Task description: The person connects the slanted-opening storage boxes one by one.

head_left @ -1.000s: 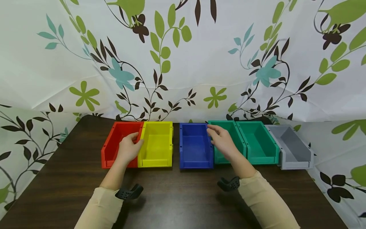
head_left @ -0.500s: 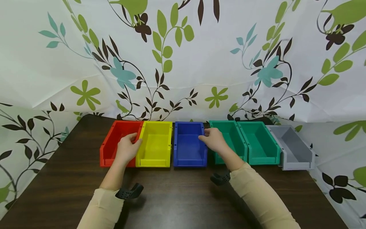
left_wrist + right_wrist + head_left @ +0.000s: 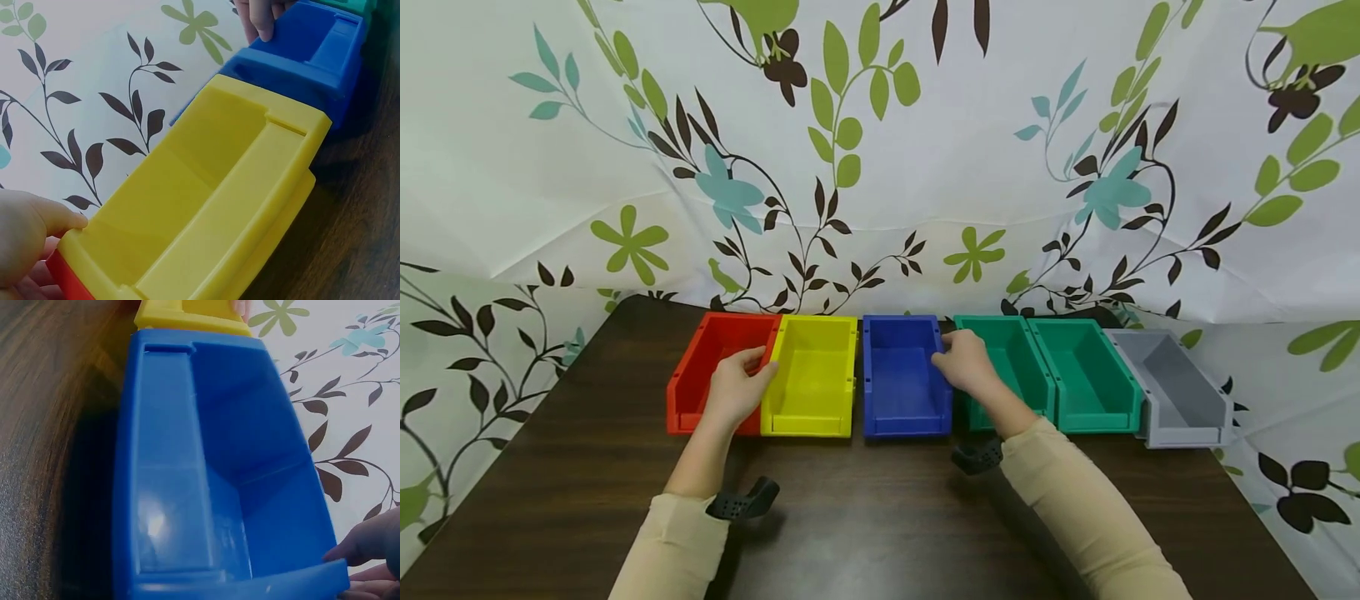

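Note:
In a row stand a red bin (image 3: 688, 379), a yellow bin (image 3: 808, 387) and a blue bin (image 3: 906, 392), all with nothing in them. My left hand (image 3: 739, 387) grips the adjoining walls of the red and yellow bins. In the left wrist view its thumb (image 3: 62, 219) presses the yellow rim, with fingers down by the red side. My right hand (image 3: 966, 362) pinches the right wall of the blue bin, thumb (image 3: 356, 544) inside and fingers outside. Only a narrow gap parts the blue bin from the yellow one.
Two green bins (image 3: 1082, 375) stand side by side right of the blue one; my right hand partly covers the nearer. A grey bin (image 3: 1187, 433) sits angled at the row's right end. The dark wooden table (image 3: 865, 517) extends in front; a patterned cloth (image 3: 925, 192) hangs behind.
My right hand has shifted the blue bin left, narrowing its gap to the yellow bin. Its grip has moved onto that bin's right wall. The left hand keeps its place; the head view shifts slightly.

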Action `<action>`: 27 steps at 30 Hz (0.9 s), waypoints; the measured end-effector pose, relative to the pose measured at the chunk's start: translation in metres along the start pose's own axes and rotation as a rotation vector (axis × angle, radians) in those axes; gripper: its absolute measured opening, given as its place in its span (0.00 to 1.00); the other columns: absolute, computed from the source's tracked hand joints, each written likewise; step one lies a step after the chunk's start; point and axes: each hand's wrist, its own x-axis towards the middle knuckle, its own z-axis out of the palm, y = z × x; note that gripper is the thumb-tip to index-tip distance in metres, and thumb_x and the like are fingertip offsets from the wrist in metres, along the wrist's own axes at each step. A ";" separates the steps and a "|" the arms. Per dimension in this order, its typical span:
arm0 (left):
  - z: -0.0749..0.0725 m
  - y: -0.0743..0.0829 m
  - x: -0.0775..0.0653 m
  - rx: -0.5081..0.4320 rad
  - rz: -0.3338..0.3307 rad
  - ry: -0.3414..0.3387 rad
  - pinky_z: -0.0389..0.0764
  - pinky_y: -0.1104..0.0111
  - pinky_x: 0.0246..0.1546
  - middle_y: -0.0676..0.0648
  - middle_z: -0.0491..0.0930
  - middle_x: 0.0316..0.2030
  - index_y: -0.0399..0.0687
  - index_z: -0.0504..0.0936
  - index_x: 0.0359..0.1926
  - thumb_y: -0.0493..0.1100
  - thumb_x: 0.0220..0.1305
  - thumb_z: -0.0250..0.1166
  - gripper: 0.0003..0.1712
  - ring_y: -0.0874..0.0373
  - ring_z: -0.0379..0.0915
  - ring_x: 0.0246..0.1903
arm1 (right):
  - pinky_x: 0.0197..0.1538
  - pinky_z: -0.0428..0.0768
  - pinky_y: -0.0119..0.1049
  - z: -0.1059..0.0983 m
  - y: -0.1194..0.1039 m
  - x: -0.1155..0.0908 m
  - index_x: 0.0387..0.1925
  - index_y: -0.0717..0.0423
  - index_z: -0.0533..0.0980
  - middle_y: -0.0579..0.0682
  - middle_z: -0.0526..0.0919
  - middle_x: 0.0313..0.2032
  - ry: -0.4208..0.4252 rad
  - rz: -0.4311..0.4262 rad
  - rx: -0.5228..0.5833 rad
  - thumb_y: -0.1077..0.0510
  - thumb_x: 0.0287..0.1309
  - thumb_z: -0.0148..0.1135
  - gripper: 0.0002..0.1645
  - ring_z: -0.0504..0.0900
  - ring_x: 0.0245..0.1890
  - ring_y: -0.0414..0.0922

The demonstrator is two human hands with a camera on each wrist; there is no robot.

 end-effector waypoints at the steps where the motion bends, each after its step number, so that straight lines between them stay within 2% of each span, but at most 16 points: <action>1: 0.000 0.000 0.000 -0.003 -0.002 -0.002 0.71 0.51 0.60 0.34 0.66 0.64 0.38 0.63 0.68 0.48 0.67 0.56 0.32 0.40 0.63 0.63 | 0.21 0.70 0.30 -0.001 0.001 0.000 0.62 0.68 0.67 0.60 0.83 0.33 0.004 -0.001 0.018 0.60 0.60 0.53 0.29 0.72 0.17 0.40; 7: 0.000 -0.001 0.001 -0.013 0.002 -0.001 0.70 0.51 0.61 0.34 0.66 0.64 0.38 0.63 0.67 0.49 0.67 0.57 0.33 0.40 0.64 0.62 | 0.24 0.74 0.30 -0.009 0.005 0.000 0.63 0.66 0.66 0.62 0.85 0.40 0.024 0.000 0.153 0.61 0.60 0.53 0.30 0.83 0.27 0.43; 10: 0.000 -0.001 0.000 -0.021 -0.007 0.000 0.70 0.51 0.61 0.34 0.66 0.64 0.39 0.63 0.68 0.49 0.67 0.57 0.33 0.40 0.63 0.63 | 0.22 0.72 0.30 -0.013 0.006 0.001 0.64 0.66 0.66 0.63 0.86 0.37 0.013 0.014 0.231 0.61 0.60 0.53 0.30 0.79 0.20 0.41; 14: 0.001 0.000 0.000 -0.028 -0.023 0.001 0.71 0.51 0.61 0.35 0.65 0.65 0.40 0.63 0.68 0.49 0.67 0.57 0.33 0.41 0.63 0.63 | 0.21 0.73 0.30 -0.016 0.006 0.000 0.64 0.66 0.65 0.62 0.86 0.34 -0.004 0.035 0.309 0.60 0.61 0.55 0.30 0.76 0.17 0.39; 17: 0.001 0.000 0.000 -0.030 -0.024 0.002 0.71 0.52 0.61 0.35 0.65 0.65 0.40 0.63 0.68 0.49 0.67 0.57 0.33 0.41 0.63 0.63 | 0.23 0.75 0.30 -0.018 0.006 0.000 0.64 0.67 0.65 0.59 0.86 0.35 -0.019 0.047 0.323 0.59 0.62 0.55 0.30 0.78 0.19 0.38; 22: 0.001 0.000 -0.001 -0.027 -0.015 0.007 0.71 0.51 0.61 0.35 0.66 0.64 0.40 0.63 0.68 0.48 0.67 0.57 0.33 0.40 0.63 0.63 | 0.27 0.79 0.33 -0.016 0.005 -0.001 0.64 0.67 0.65 0.56 0.86 0.29 -0.043 0.069 0.343 0.59 0.61 0.55 0.30 0.78 0.18 0.38; 27: 0.002 -0.002 0.000 -0.018 -0.013 0.013 0.70 0.51 0.61 0.35 0.66 0.65 0.40 0.63 0.68 0.49 0.67 0.57 0.33 0.41 0.63 0.63 | 0.35 0.85 0.37 -0.014 0.004 -0.002 0.64 0.67 0.65 0.61 0.86 0.37 -0.043 0.077 0.364 0.60 0.60 0.55 0.31 0.86 0.29 0.43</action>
